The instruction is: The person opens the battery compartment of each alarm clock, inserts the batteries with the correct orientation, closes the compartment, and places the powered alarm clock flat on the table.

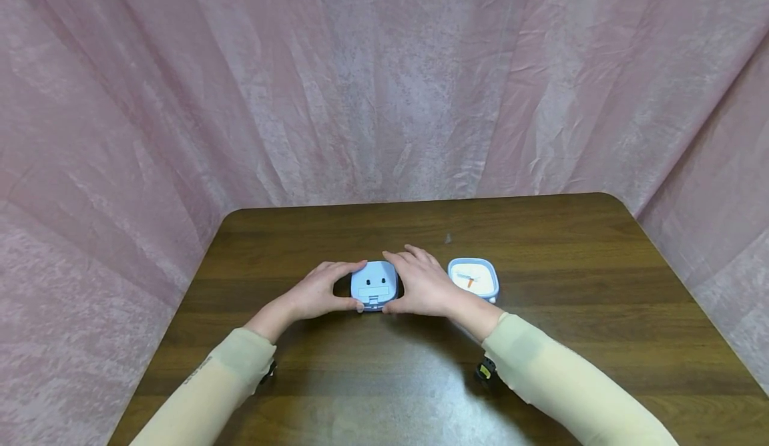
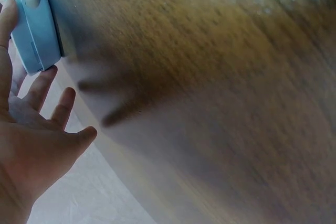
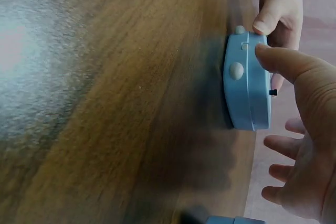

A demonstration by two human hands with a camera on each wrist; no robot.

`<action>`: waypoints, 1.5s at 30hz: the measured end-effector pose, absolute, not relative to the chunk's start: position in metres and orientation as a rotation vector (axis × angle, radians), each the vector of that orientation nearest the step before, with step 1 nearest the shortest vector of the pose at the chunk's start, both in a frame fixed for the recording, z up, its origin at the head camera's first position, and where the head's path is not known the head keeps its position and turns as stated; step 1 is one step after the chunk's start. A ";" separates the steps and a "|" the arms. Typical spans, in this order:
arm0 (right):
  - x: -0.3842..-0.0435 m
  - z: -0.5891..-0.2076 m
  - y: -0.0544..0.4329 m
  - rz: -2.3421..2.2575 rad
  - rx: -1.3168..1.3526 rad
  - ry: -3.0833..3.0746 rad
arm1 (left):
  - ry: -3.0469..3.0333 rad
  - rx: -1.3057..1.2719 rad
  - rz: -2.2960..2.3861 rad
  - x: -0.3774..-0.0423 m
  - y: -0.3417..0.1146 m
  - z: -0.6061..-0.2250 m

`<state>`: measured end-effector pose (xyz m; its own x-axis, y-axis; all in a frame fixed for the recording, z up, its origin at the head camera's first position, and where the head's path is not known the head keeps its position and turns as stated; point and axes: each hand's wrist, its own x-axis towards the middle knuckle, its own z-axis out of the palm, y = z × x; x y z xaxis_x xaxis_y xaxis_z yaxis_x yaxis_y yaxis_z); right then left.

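Observation:
A light-blue alarm clock (image 1: 374, 291) lies face down near the middle of the table, its back showing two small black knobs and a battery cover. My left hand (image 1: 318, 291) grips its left side, thumb at the near corner and index finger at the far one. On the right side, my right hand (image 1: 428, 287) holds the same clock between thumb and index finger. The right wrist view shows rounded buttons along the edge of the clock (image 3: 244, 98), and the right hand's other fingers (image 3: 283, 147) spread away from it.
Just beyond my right hand, a second light-blue clock (image 1: 474, 278) lies face up, with a white dial and an orange hand. Everything rests on a brown wooden table (image 1: 571, 286). Pink curtains (image 1: 390, 85) hang behind the table and at its sides.

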<state>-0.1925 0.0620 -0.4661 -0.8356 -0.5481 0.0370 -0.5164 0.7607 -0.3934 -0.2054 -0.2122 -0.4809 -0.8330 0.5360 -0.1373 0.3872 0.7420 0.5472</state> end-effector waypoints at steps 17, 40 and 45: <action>-0.195 -0.474 0.058 -0.582 -0.784 2.826 | 2.643 0.735 0.759 -0.206 -0.210 -0.481; -0.198 -0.476 0.054 -0.636 -0.730 2.788 | 2.653 0.747 0.774 -0.201 -0.212 -0.483; -0.198 -0.477 0.054 -0.649 -0.727 2.797 | 2.664 0.747 0.769 -0.201 -0.212 -0.484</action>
